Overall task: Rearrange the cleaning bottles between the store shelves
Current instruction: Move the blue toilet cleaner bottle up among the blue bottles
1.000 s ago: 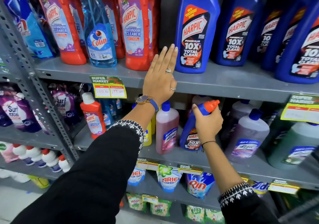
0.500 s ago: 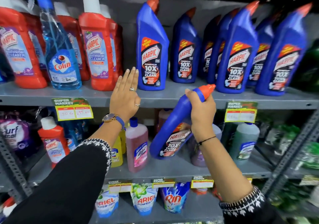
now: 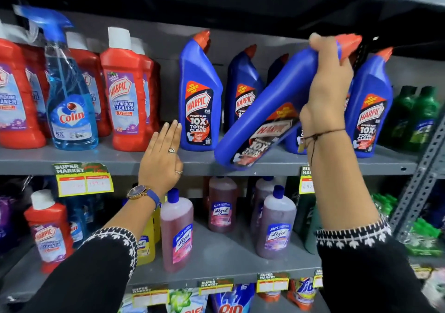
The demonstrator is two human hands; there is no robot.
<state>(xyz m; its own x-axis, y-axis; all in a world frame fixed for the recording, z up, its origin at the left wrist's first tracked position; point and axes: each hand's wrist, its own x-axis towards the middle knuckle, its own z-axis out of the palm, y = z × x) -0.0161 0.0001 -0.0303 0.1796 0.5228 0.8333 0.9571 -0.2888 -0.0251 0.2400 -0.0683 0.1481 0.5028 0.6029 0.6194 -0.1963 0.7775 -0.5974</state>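
My right hand (image 3: 328,88) grips the neck of a blue Harpic toilet cleaner bottle (image 3: 262,117) with an orange cap. The bottle is tilted, its base low over the front lip of the upper grey shelf (image 3: 120,162), in the gap between upright blue Harpic bottles (image 3: 199,95). My left hand (image 3: 162,160) is flat and empty, fingers together, held against the shelf edge just left of that gap. Another blue Harpic bottle (image 3: 369,105) stands right of my right hand, and more are partly hidden behind the held one.
Red Harpic bathroom cleaner bottles (image 3: 126,93) and a blue Colin spray bottle (image 3: 69,91) fill the upper shelf's left. Green bottles (image 3: 419,115) stand far right. Lizol bottles (image 3: 177,233) sit on the lower shelf (image 3: 216,257). A perforated steel upright (image 3: 420,180) rises at right.
My right hand has lifted the blue Harpic bottle from the lower shelf level up to the upper shelf. My left hand stays flat at the shelf edge.
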